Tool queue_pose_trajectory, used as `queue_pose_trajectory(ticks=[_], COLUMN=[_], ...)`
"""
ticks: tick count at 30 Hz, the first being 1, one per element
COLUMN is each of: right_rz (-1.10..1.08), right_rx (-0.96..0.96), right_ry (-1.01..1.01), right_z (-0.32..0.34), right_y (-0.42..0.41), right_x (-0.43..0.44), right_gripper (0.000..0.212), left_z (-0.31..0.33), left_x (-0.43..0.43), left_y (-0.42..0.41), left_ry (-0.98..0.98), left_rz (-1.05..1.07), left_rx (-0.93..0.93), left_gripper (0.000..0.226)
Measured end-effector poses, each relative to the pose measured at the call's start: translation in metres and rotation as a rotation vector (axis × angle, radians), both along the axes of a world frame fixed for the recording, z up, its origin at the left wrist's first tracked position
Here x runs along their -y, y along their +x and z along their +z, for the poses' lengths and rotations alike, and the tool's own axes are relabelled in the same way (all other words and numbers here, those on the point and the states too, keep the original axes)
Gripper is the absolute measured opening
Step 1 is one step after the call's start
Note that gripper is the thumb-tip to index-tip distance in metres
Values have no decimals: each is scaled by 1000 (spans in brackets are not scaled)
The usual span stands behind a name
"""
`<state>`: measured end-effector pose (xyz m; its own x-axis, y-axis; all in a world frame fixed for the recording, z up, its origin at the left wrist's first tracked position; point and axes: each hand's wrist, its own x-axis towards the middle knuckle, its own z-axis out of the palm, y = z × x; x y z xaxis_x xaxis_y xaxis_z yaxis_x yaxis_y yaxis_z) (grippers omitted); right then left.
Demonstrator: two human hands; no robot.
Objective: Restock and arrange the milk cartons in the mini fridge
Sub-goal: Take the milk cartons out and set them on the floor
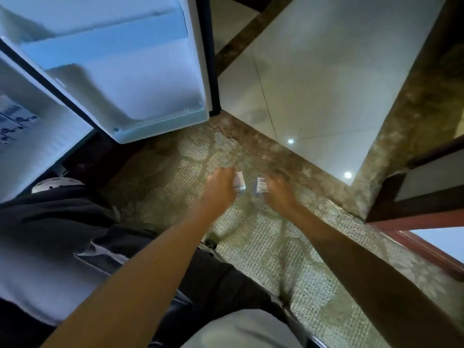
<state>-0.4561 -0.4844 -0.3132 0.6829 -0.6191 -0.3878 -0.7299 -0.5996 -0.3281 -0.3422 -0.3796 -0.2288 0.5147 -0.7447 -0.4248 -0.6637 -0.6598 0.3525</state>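
Milk cartons, two small white rectangular paper boxes with dark print, sit low over the patterned green-grey carpet (263, 247), one in each hand: the left carton (239, 184) and the right carton (261, 187) are near each other but apart. The left hand (221, 188) is curled around its carton from the outer side, fingers wrapped over the far face; the right hand (277, 190) is closed on its carton in the same way. Whether the cartons rest on the carpet or are just above it cannot be told.

Such cartons likely handle as light, fairly stiff boxes whose walls give if squeezed hard, so a moderate grip across the broad side faces, below the top fold, suits them best. Smooth coated paper may slip when damp.

Up and to the left stands the white mini fridge door (140, 79), swung open with its door shelves showing bare. Pale glossy floor tiles (313, 84) bordered in brown stone lie beyond the carpet.
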Motion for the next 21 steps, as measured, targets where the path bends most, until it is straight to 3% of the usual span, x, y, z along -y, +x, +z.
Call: queue_pose_trajectory(ticks=[6,12,18,21], right_rz=[-181,-187,-144,-92], right_rx=[-77,-40,-162,4], right_ry=[203,307,268,208], right_z=[-84,-118,-115,-75], right_y=[-42,-52,-44,-27], right_x=[-20,-31,-32,-24], right_gripper=[50,56,59,80], left_z=[-44,-62,-63,-65], left_x=[-2,-1,-2,-2], left_y=[-17,-23,-23,-21], left_ry=[107,163,118,94], left_rz=[-63,-127,-141,-138], left_rx=[-43,-51,-74,-31], left_gripper=[26,32,37,41])
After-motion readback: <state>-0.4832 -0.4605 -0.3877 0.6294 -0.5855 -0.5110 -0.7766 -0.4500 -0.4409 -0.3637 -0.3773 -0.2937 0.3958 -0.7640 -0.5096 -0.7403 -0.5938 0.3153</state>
